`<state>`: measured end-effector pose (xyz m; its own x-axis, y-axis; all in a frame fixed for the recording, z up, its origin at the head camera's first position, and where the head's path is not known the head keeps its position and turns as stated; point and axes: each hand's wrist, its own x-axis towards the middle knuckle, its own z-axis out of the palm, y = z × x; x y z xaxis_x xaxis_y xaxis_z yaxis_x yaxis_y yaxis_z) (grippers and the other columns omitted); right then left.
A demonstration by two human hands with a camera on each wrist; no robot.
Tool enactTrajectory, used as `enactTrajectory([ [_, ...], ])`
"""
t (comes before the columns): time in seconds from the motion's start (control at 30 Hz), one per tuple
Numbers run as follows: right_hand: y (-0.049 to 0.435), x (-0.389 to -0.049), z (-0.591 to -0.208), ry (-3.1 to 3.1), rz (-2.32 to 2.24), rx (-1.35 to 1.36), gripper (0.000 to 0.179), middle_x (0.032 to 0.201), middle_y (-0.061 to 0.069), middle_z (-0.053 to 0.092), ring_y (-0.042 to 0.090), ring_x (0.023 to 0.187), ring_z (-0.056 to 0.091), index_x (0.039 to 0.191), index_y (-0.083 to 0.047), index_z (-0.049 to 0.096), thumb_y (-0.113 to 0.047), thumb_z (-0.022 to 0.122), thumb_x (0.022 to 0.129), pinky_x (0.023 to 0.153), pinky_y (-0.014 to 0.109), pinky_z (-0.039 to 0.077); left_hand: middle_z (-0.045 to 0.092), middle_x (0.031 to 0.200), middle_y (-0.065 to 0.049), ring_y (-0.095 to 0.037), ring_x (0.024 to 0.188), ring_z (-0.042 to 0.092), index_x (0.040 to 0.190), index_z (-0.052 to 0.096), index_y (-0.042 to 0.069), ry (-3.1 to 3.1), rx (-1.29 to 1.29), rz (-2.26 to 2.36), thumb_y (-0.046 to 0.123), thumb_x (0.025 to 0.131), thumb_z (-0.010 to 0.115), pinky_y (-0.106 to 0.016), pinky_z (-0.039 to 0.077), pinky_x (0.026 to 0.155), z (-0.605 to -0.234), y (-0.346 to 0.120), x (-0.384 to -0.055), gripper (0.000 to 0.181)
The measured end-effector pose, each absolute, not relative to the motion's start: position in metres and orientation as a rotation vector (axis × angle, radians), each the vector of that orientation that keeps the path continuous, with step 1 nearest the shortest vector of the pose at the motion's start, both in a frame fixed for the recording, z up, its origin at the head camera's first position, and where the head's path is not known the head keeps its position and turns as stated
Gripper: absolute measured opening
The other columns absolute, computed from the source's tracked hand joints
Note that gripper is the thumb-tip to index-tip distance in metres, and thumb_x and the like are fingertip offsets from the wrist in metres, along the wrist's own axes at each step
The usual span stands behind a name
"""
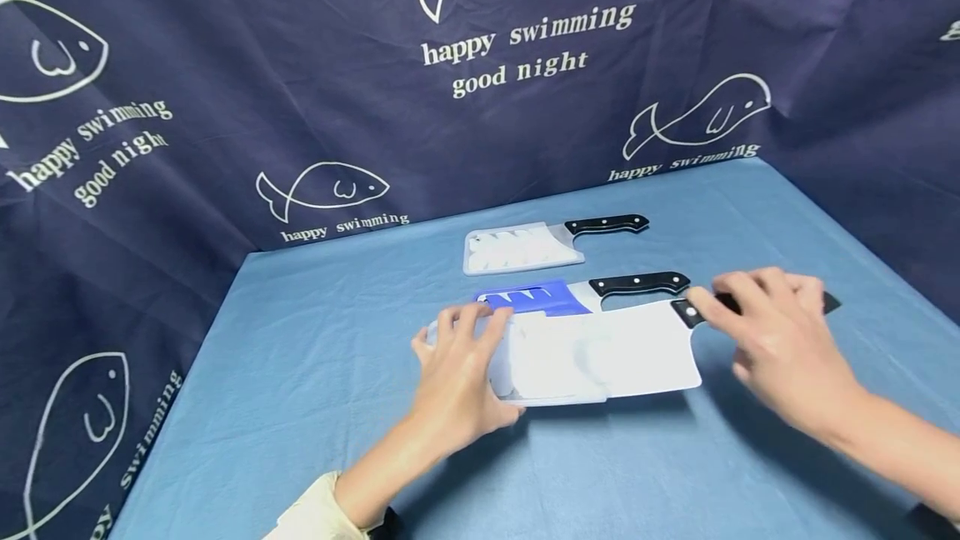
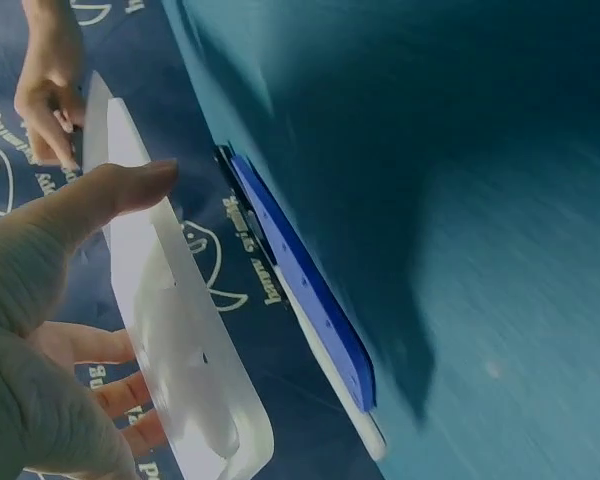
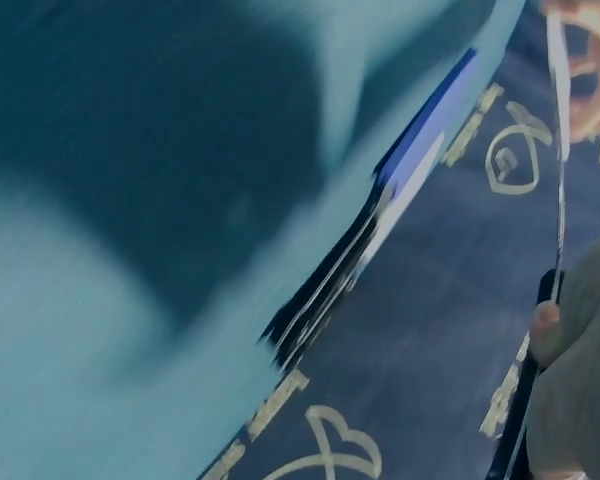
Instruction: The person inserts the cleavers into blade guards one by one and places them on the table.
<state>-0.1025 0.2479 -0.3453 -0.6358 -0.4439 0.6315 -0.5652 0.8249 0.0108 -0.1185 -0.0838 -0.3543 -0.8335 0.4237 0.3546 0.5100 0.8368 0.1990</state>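
Observation:
My right hand [image 1: 776, 336] grips the black handle of a large cleaver [image 1: 652, 348], held above the table. Part of its broad blade sits inside a whitish translucent blade cover [image 1: 555, 373]; the rest of the blade shows bare toward the handle. With thumb below and fingers above, my left hand [image 1: 461, 373] holds the closed end of that cover. In the left wrist view the cover [image 2: 170, 320] lies between the thumb and the fingers. Just behind, a knife in a blue cover [image 1: 540, 297] lies on the table, partly hidden by the cleaver and my left hand.
Farther back lies another cleaver in a white cover [image 1: 517, 248], its black handle [image 1: 607, 224] pointing right. A blue cloth covers the table [image 1: 315, 340]. Dark blue curtains [image 1: 337, 90] printed with fish and words stand behind it and at both sides.

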Motion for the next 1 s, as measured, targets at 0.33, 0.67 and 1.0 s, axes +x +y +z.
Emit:
enactTrajectory([
  [0.33, 0.189, -0.112, -0.355, -2.386, 0.127, 0.715, 0.053, 0.087, 0.011, 0.046, 0.034, 0.073, 0.040, 0.102, -0.004, 0.057, 0.011, 0.056, 0.051, 0.063, 0.053, 0.032, 0.047, 0.127, -0.003, -0.027, 0.119, 0.036, 0.136, 0.047, 0.023, -2.783, -0.699, -0.434, 0.043, 0.043, 0.094, -0.067, 0.026, 0.090, -0.354, -0.050, -0.118, 0.106],
  [0.67, 0.197, -0.107, -0.355, -2.496, 0.075, 0.746, 0.059, 0.089, 0.012, 0.047, 0.034, 0.080, 0.043, 0.108, -0.007, 0.061, 0.005, 0.065, 0.051, 0.065, 0.050, 0.034, 0.046, 0.130, -0.006, -0.028, 0.122, 0.034, 0.139, 0.045, 0.021, -2.861, -0.749, -0.408, 0.044, 0.045, 0.094, -0.067, 0.025, 0.092, -0.352, -0.050, -0.118, 0.108],
  [1.0, 0.200, -0.106, -0.361, -2.492, 0.091, 0.777, 0.061, 0.088, 0.011, 0.047, 0.032, 0.078, 0.041, 0.109, -0.007, 0.061, 0.003, 0.068, 0.049, 0.062, 0.046, 0.033, 0.047, 0.128, -0.005, -0.028, 0.121, 0.035, 0.140, 0.045, 0.019, -2.881, -0.768, -0.373, 0.045, 0.045, 0.093, -0.067, 0.027, 0.090, -0.353, -0.049, -0.116, 0.110],
])
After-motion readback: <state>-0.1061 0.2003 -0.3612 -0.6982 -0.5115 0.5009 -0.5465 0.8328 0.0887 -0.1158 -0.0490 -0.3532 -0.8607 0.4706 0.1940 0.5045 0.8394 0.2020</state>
